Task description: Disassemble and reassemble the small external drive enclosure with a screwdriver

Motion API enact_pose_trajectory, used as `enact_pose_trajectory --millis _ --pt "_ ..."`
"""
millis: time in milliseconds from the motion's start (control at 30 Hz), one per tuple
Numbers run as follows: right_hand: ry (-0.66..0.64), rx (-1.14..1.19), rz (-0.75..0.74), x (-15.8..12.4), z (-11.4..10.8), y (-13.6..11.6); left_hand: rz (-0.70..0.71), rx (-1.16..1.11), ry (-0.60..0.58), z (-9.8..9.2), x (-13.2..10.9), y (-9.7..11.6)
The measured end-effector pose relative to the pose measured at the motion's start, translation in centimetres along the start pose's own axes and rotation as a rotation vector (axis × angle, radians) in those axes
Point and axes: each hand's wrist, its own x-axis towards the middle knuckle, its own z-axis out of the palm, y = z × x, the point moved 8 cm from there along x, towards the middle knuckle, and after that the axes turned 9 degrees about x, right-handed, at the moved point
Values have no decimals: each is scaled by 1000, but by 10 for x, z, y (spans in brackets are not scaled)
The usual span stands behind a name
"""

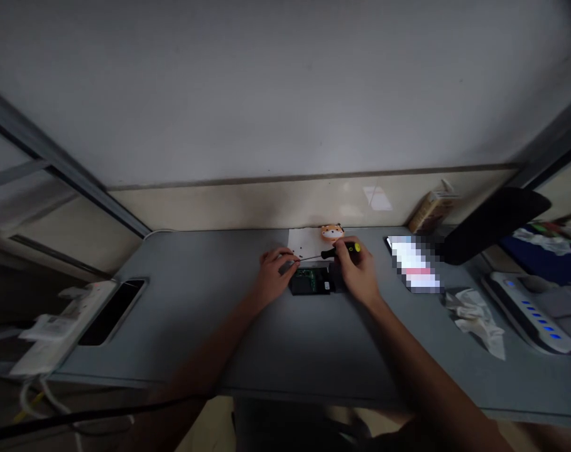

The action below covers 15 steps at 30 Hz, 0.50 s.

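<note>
Right hand (358, 270) closed around black-and-yellow-handled screwdriver (342, 250), thin shaft pointing left over small dark flat device with exposed green circuit board (311, 281). Left hand (274, 271) curled at its left edge; gripping or just steadying, cannot tell. Device lies mid-desk between both hands. Likely light and stiff with a fragile board, so hold by casing edges. Grey matte desk (285, 339); white paper sheet (303, 242) and orange animal figurine (332, 232) behind, crumpled white tissue (476, 317) right. Dim room, plain pale wall.

Both forearms stretched forward, left hand (274, 274) palm-down with fingers bent, right hand (359, 271) closed in a grip
</note>
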Motion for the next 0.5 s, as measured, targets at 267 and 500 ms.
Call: enact_pose_trajectory --millis 267,500 --pt "-1 16 24 4 -2 2 56 -48 -59 -2 -2 3" --pt "4 -144 -70 2 -6 -6 21 -65 -93 -7 -1 0"
